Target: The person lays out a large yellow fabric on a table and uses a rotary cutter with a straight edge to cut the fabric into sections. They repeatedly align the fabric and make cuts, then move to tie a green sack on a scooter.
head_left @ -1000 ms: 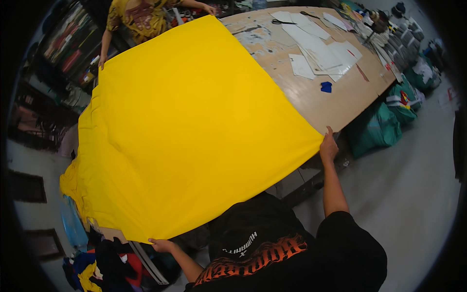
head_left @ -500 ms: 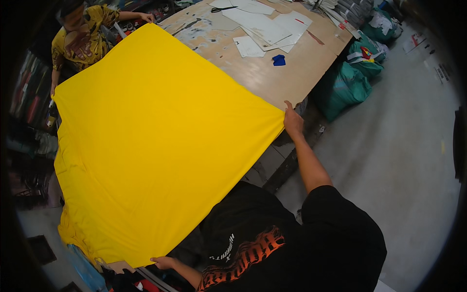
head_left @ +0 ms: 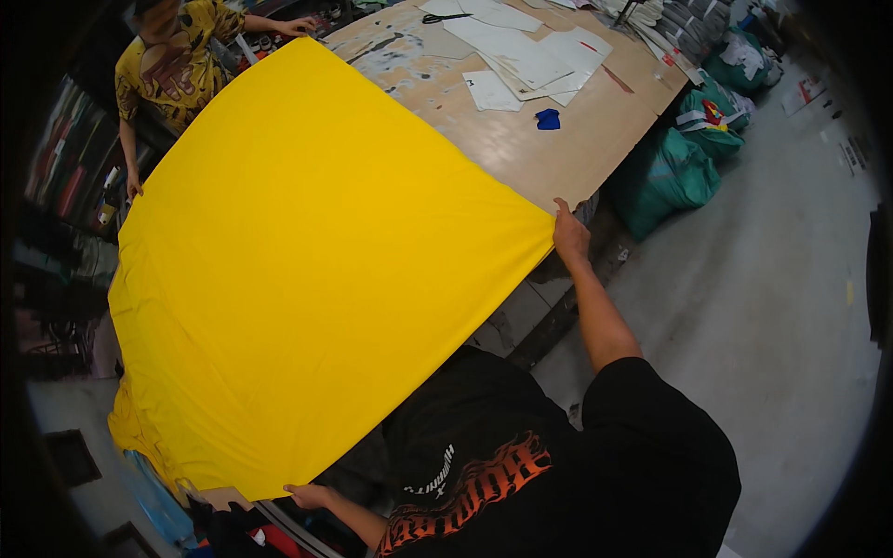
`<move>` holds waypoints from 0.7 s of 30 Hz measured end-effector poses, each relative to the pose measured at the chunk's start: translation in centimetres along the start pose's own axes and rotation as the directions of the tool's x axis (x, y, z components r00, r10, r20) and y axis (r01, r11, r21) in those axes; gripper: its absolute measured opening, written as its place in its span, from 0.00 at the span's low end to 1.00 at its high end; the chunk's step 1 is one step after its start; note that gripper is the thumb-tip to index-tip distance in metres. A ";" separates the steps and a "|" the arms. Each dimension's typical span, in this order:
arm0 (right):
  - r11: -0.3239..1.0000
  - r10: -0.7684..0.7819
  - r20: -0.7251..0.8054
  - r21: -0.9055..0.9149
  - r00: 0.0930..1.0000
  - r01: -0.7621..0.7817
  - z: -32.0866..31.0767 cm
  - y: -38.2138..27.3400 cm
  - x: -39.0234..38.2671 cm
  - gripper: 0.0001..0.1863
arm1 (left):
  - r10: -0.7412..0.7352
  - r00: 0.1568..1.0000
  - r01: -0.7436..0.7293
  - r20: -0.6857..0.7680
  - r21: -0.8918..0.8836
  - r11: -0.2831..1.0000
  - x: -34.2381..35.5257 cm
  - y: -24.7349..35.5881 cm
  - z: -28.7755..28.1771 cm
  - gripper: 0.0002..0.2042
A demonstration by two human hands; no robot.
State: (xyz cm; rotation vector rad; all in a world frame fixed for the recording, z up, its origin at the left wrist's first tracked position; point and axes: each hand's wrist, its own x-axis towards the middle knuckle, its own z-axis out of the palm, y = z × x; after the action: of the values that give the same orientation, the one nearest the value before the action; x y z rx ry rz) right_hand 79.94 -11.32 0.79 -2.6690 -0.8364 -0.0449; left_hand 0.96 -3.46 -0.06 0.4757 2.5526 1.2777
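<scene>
A large yellow fabric sheet (head_left: 326, 251) is spread over the wooden table, its near edge pulled straight between my hands. My right hand (head_left: 571, 234) grips the right corner beside the table's edge, and creases fan out from it. At the lower left, my left hand (head_left: 305, 496) pinches the near edge of the same fabric. Across the table a co-worker (head_left: 177, 65) in a yellow patterned shirt has one hand at the far corner and the other at the left edge. Bunched folds of fabric hang on the left side.
White pattern pieces (head_left: 507, 51), black scissors (head_left: 446, 18) and a small blue cloth piece (head_left: 548, 119) lie on the table (head_left: 595, 163). Green sacks (head_left: 674, 181) stand on the floor to the right. Shelves of folded cloth (head_left: 79, 158) line the left.
The co-worker's left-edge hand has shifted inward along the fabric, and that edge has rounded. The view has shifted slightly; both my hands keep hold of the yellow fabric.
</scene>
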 end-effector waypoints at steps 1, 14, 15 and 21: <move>1.000 0.002 0.012 -0.002 1.000 -0.002 0.1 -0.1 0.1 0.19 | 0.011 1.000 -0.011 -0.008 -0.009 1.000 0.5 -0.6 -0.1 0.29; 0.995 0.089 -0.256 0.068 0.962 -0.074 0.5 0.0 -0.6 0.14 | -0.048 0.999 0.047 -0.003 -0.118 0.992 0.2 -0.3 1.0 0.22; 0.996 0.064 -0.289 0.084 0.955 -0.041 0.3 -1.0 -0.8 0.15 | -0.055 0.993 0.046 -0.106 -0.082 0.996 -1.9 2.0 1.0 0.22; 0.943 -0.220 -0.216 0.202 0.951 0.264 -0.3 -9.8 -4.0 0.19 | 0.653 0.757 -0.652 0.027 0.109 0.751 -6.0 5.7 3.6 0.18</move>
State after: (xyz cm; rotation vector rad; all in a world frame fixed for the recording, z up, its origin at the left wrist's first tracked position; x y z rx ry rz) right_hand 71.14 -6.10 3.65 -2.2927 -1.0349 -0.2463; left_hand 8.74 -0.02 2.86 1.5010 2.5589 1.3170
